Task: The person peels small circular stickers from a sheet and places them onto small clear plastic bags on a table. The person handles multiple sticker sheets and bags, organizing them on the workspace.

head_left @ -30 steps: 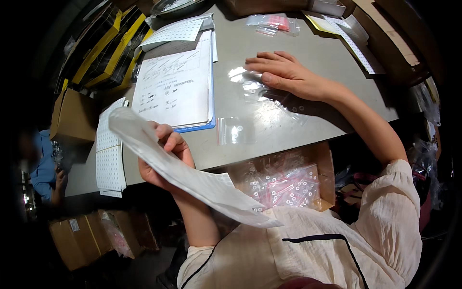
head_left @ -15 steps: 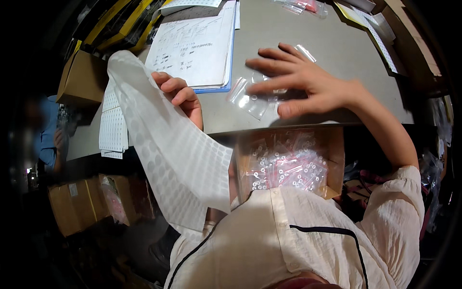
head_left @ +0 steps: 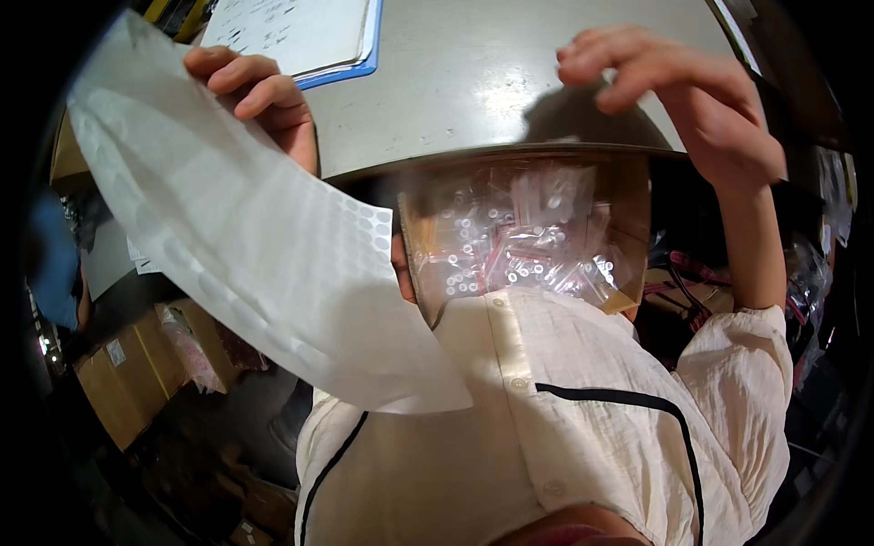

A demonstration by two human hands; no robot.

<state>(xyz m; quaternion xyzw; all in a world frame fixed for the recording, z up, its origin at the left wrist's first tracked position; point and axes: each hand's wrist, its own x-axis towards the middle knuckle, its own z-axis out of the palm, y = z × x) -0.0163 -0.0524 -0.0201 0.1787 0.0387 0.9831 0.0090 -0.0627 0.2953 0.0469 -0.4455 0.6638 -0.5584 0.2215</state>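
Left hand (head_left: pixel 259 100) at 11 o'clock, fingers curled, pinching the upper edge of a long white sheet of small round stickers (head_left: pixel 246 246). Sheet hangs free in the air, running from 10 o'clock down to its lower corner near centre; it overlaps the front edge of the grey bench (head_left: pixel 473 100) and covers part of the cream shirt (head_left: pixel 564 428).

Right hand (head_left: pixel 678 91) at 1 o'clock, raised over the bench near its front edge, fingers loosely spread and bent, holding nothing that can be made out. Its shadow lies on the bench top just beneath.

Open cardboard box of small clear plastic bags with white and pink bits (head_left: pixel 523 237) sits directly below the bench's front edge, at centre, between the two forearms and touching the shirt.

White paper pad with a blue border (head_left: pixel 300 32) lies on the bench at 12 o'clock, just beside the left hand.

Bare bench surface between the hands gives open room. Brown cardboard boxes (head_left: pixel 118 382) stand on the floor at 8 o'clock, well apart from the sheet. Clutter at 3 o'clock is too dark to tell.
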